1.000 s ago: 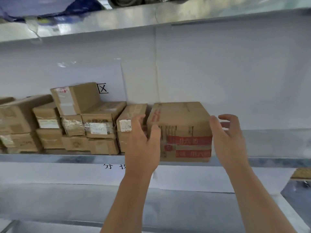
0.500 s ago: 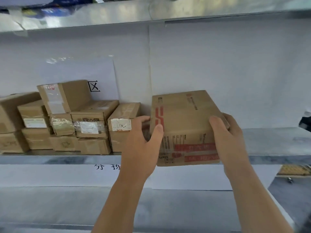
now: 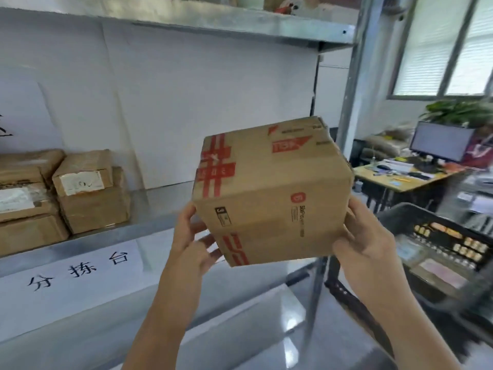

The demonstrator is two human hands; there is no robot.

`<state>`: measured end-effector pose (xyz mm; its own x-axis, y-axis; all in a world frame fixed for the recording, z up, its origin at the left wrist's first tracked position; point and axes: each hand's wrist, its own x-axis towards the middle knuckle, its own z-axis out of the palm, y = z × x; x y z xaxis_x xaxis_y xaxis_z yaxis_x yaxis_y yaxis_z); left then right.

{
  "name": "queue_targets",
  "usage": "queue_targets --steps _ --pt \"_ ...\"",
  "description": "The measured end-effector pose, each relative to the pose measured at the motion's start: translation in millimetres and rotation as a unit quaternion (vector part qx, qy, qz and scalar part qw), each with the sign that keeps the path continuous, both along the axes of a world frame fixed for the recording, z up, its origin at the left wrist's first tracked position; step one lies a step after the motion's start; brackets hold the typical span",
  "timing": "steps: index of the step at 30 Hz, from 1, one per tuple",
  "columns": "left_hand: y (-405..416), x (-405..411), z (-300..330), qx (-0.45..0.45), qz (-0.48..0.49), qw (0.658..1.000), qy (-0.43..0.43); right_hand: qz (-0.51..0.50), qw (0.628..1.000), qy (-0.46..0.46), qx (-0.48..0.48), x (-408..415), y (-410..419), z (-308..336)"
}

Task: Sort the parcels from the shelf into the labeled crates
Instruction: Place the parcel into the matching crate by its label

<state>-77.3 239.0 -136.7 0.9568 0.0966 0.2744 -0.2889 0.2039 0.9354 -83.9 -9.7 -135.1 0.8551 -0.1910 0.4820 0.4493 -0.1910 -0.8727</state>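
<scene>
A brown cardboard parcel (image 3: 272, 190) with red tape and red print hangs in the air in front of the metal shelf (image 3: 149, 209), tilted. My left hand (image 3: 194, 236) grips its lower left corner. My right hand (image 3: 365, 236) grips its lower right side, fingers curled round the edge. Several other taped cardboard parcels (image 3: 88, 190) are stacked on the shelf at the left. A black plastic crate (image 3: 437, 249) stands low at the right, holding small items.
A white sign with black characters (image 3: 77, 271) hangs on the shelf's front edge. The shelf's metal upright (image 3: 354, 84) stands just behind the parcel. A desk with a monitor (image 3: 440, 141) and a plant lies beyond at the right.
The parcel has come off the shelf, lifted up and to the right in both hands and turned. The view has swung right, bringing the crate and desk into sight.
</scene>
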Motion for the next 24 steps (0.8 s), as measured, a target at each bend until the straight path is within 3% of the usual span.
queue_targets --steps 2,5,9,15,20,24 --pt "-14 -7 -5 -0.063 -0.035 0.997 0.036 -0.022 0.997 0.046 0.063 -13 -35 -8" --pt "-41 -17 -10 -0.017 -0.089 0.994 0.066 -0.043 0.988 0.083 0.125 -34 -81 -19" --pt "-88 -18 -17 0.029 -0.148 0.983 0.107 -0.105 0.982 0.067 0.145 -73 -109 -20" --pt "-167 -21 -25 0.013 -0.252 0.961 0.113 -0.089 0.985 0.023 0.143 -122 -156 -28" --pt "-243 -33 -38 0.092 -0.266 0.949 0.144 -0.136 0.979 0.103 0.114 -148 -222 -40" --pt "-292 -45 -40 0.153 -0.257 0.945 0.132 -0.135 0.977 0.113 0.12 -158 -269 -48"
